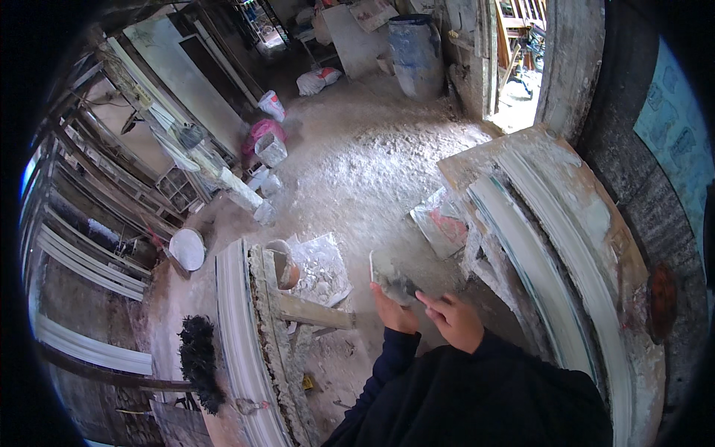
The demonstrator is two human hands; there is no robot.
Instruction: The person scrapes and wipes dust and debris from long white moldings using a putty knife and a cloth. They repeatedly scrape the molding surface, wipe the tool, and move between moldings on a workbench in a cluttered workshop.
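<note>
My left hand (395, 309) is wrapped round the near left side of a pale-rimmed container (383, 270), greyish inside. My right hand (457, 322) grips a dark-handled scraper (408, 287), whose blurred blade end lies against the container; its exact shape cannot be made out. Both hands are close together in front of my body, above the floor between two benches. Long white ribbed mouldings (246, 335) lie on the left bench. More white mouldings (532, 276) run along the bench to my right.
Beside the left bench are a brown bucket (283, 264) and a sheet with white rubble (324, 268). A white sack (441, 223) leans by the right bench. Farther off stand a blue barrel (415, 59), buckets (271, 151) and a bright doorway (518, 97).
</note>
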